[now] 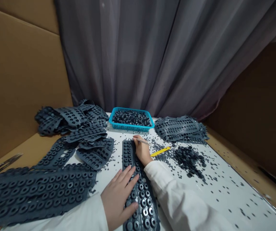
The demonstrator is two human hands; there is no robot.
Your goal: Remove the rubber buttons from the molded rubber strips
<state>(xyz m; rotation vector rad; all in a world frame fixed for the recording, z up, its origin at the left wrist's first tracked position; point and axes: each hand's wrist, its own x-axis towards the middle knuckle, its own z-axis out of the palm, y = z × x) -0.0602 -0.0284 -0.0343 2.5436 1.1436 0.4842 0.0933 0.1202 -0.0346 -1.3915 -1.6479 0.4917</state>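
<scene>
1. Left hand (120, 197) lies open, fingers spread flat on a dark grey perforated rubber strip (138, 192); its white sleeve (84, 215) runs off the bottom edge of the view.
2. Right hand (141, 150) is closed on a slim pointed tool (142, 141), held in the fingertips; the hand rests against the strip's far end, and the tool's shaft angles out to the right.
3. The strip lies lengthwise between both hands; its near end passes out of view at the bottom edge, and round dark discs sit in its holes.
4. Just right of the right hand lies a yellow plastic strip (160, 151); beyond it, a heap of loose rubber discs (188, 162) sits on the white tabletop (227, 205), with stray discs scattered toward the right edge.
5. A blue plastic basket (131, 119) full of small dark parts stands at the far edge of the tabletop; a stack of punched sheets (180, 130) lies to its right, a tumbled pile of sheets (70, 117) to its left.
6. Wide punched sheets (36, 192) overlap at lower left, running off the frame; a narrow band of tabletop separates them from the strip.
7. Scissors (1, 165) lie at the left edge; cardboard walls (19, 80) flank the tabletop, and a grey curtain (138, 48) hangs behind it.
</scene>
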